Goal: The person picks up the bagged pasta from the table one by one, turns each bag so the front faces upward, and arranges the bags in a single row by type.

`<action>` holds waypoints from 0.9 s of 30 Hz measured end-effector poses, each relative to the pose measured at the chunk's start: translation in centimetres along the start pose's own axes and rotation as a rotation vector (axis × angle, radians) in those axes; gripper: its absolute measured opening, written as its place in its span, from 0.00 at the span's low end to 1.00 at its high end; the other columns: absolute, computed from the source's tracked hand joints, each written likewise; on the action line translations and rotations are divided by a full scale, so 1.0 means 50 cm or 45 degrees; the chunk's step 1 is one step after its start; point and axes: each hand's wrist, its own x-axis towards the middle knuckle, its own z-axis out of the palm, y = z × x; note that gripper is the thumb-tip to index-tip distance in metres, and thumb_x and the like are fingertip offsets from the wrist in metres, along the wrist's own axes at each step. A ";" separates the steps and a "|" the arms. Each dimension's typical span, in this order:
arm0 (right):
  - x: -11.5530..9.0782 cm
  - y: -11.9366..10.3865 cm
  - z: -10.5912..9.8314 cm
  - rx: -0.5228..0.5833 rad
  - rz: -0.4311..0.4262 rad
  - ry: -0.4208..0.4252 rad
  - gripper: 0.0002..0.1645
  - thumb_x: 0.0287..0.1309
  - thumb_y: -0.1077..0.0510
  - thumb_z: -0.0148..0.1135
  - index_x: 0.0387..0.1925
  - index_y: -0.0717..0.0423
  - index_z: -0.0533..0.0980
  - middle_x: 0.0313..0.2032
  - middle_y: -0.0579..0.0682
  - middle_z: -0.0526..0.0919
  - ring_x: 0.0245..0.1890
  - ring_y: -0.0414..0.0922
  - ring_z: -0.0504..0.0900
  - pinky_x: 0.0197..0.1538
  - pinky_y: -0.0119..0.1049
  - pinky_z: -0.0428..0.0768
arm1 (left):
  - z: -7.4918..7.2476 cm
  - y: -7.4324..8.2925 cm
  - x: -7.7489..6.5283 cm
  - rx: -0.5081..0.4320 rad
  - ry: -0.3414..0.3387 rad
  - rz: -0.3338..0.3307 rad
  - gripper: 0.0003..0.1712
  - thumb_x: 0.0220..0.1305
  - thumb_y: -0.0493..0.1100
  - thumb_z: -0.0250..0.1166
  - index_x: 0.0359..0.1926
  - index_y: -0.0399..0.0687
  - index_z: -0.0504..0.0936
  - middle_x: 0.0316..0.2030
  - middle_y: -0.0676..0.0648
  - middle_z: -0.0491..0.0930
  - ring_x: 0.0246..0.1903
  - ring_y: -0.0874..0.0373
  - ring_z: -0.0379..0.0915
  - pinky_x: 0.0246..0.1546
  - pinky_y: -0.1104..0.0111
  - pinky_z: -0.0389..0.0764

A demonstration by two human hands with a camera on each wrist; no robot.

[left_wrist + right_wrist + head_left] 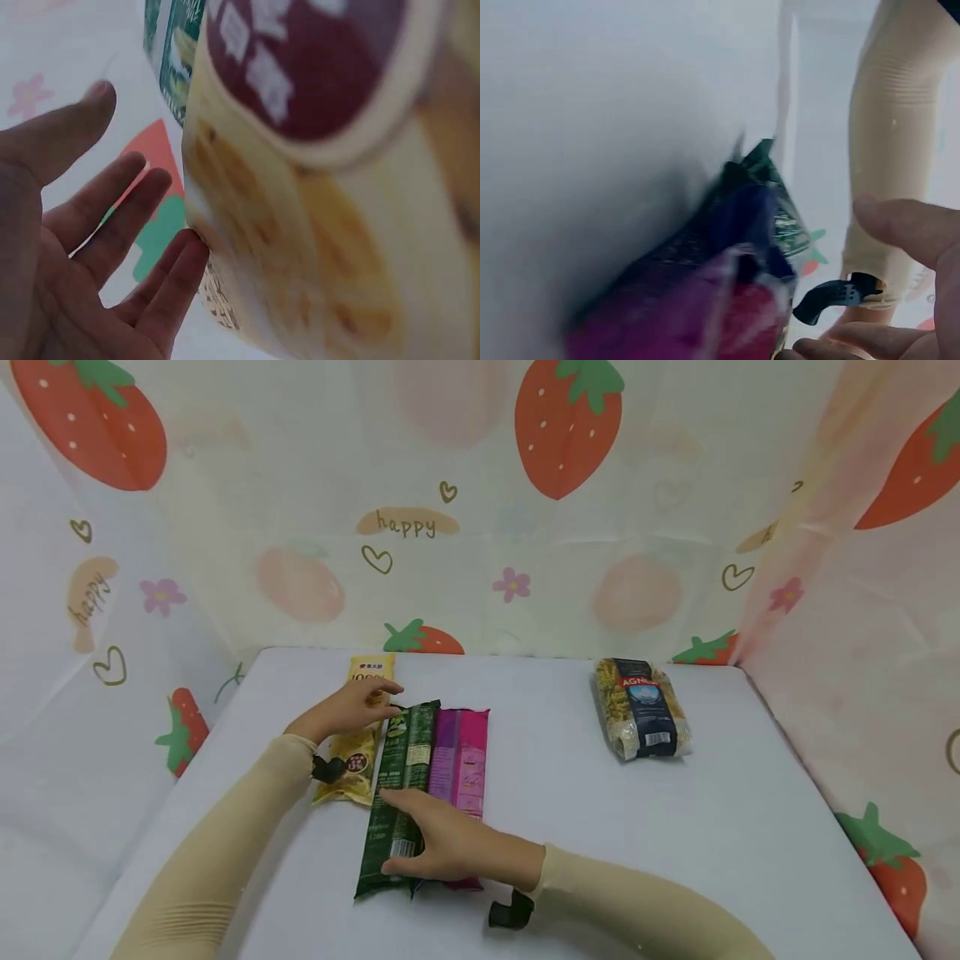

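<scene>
A yellow snack bag lies on the left part of the white table. My left hand reaches across it with loosely bent fingers, tips close to the top of a long dark green package. In the left wrist view the fingertips of this hand are right at the yellow bag's edge. Over the lower part of the green package is my right hand, thumb and fingers spread apart and nothing gripped. A purple and pink package lies alongside the green one, partly covered by the right hand.
Toward the back right of the table lies a clear bag of pasta with a dark blue label. A cloth backdrop printed with strawberries stands behind and at both sides. Small black devices sit at both wrists.
</scene>
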 end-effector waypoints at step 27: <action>0.003 0.004 0.068 -0.856 0.045 0.066 0.67 0.60 0.21 0.68 0.84 0.58 0.58 0.83 0.59 0.57 0.84 0.53 0.56 0.82 0.43 0.61 | 0.033 0.010 0.024 0.481 -0.119 -0.028 0.41 0.71 0.63 0.71 0.72 0.38 0.78 0.69 0.32 0.76 0.74 0.30 0.58 0.77 0.37 0.54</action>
